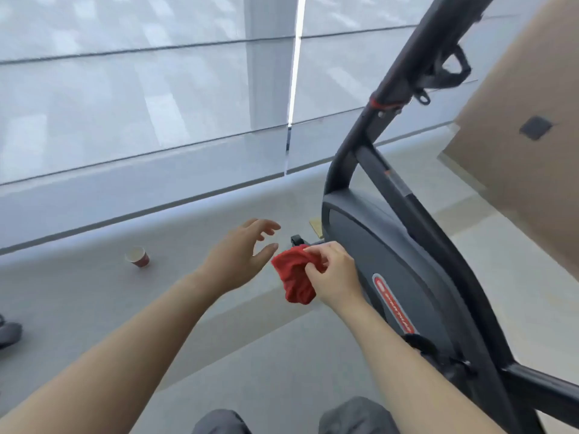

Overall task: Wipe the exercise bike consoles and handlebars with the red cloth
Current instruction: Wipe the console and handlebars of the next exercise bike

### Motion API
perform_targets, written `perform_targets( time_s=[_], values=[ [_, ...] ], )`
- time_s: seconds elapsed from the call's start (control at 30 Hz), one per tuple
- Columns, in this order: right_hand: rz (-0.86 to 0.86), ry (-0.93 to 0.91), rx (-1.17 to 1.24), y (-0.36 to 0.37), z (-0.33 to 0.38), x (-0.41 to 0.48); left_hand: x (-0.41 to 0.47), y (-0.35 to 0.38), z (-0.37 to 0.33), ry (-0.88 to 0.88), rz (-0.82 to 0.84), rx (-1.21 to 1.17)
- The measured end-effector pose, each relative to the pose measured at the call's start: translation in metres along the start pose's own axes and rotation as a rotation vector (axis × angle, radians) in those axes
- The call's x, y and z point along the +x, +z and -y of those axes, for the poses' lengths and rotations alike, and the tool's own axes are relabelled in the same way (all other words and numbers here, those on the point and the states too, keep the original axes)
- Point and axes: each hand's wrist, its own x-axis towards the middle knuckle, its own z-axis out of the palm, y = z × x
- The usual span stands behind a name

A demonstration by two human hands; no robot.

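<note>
A crumpled red cloth (294,277) hangs in the air in front of me, and my right hand (333,274) pinches its upper right part. My left hand (241,255) hovers just left of the cloth with fingers spread and relaxed, holding nothing. The dark grey exercise bike (394,264) stands to the right, its flywheel cover right behind my right hand and its black post (416,51) rising to the top of the view. The console and handlebars are out of the frame.
A red paper cup (138,257) stands on the grey floor at the left. A window wall with blinds fills the background. A tan wall (532,120) is at the right. A grey shoe (9,333) shows at the left edge; my knees are at the bottom.
</note>
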Motion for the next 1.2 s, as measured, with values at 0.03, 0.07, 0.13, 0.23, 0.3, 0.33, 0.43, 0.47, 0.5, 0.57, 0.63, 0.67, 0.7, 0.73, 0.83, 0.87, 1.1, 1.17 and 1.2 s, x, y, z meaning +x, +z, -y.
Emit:
perform_targets(
  time_s=[0.03,0.07,0.13,0.23,0.3,0.33,0.43,0.47,0.5,0.57,0.63,0.67,0.7,0.73,0.83,0.87,1.1,1.17,1.2],
  values=[
    [-0.013,-0.010,0.007,-0.024,0.036,-0.003,-0.004,-0.034,-0.025,0.009,-0.004,-0.012],
    [-0.027,-0.023,0.015,-0.047,0.071,-0.005,-0.007,-0.066,-0.049,0.026,-0.010,-0.021],
    [-0.067,-0.054,0.036,-0.094,0.137,-0.009,-0.010,-0.127,-0.096,0.073,-0.035,-0.030],
    [-0.142,-0.130,0.083,-0.159,0.221,-0.014,-0.009,-0.201,-0.161,0.140,-0.065,-0.057],
    [-0.174,-0.184,0.093,-0.197,0.267,-0.017,-0.008,-0.238,-0.195,0.175,-0.076,-0.084],
    [-0.192,-0.213,0.097,-0.214,0.286,-0.018,-0.006,-0.253,-0.211,0.199,-0.085,-0.094],
    [-0.259,-0.300,0.102,-0.259,0.330,-0.021,0.002,-0.288,-0.250,0.287,-0.119,-0.134],
    [-0.292,-0.324,0.099,-0.272,0.340,-0.023,0.005,-0.296,-0.262,0.314,-0.126,-0.144],
    [-0.334,-0.347,0.097,-0.283,0.349,-0.025,0.007,-0.303,-0.273,0.341,-0.132,-0.151],
    [-0.415,-0.380,0.108,-0.304,0.365,-0.027,0.014,-0.314,-0.293,0.387,-0.148,-0.176],
    [-0.490,-0.403,0.133,-0.327,0.378,-0.027,0.023,-0.323,-0.314,0.428,-0.160,-0.196],
    [-0.518,-0.408,0.156,-0.341,0.384,-0.025,0.028,-0.326,-0.325,0.449,-0.165,-0.197],
    [-0.538,-0.409,0.184,-0.355,0.389,-0.021,0.033,-0.331,-0.337,0.471,-0.171,-0.196],
    [-0.552,-0.413,0.213,-0.369,0.394,-0.016,0.039,-0.335,-0.348,0.491,-0.181,-0.193],
    [-0.572,-0.454,0.250,-0.409,0.403,0.005,0.059,-0.345,-0.375,0.535,-0.234,-0.184],
    [-0.575,-0.467,0.245,-0.421,0.406,0.013,0.066,-0.348,-0.382,0.542,-0.255,-0.175],
    [-0.518,-0.529,0.260,-0.477,0.414,0.087,0.119,-0.357,-0.417,0.456,-0.410,-0.048],
    [-0.497,-0.554,0.269,-0.489,0.416,0.108,0.134,-0.359,-0.422,0.414,-0.472,-0.018],
    [-0.484,-0.556,0.283,-0.493,0.416,0.119,0.140,-0.359,-0.425,0.392,-0.499,-0.003]
  ],
)
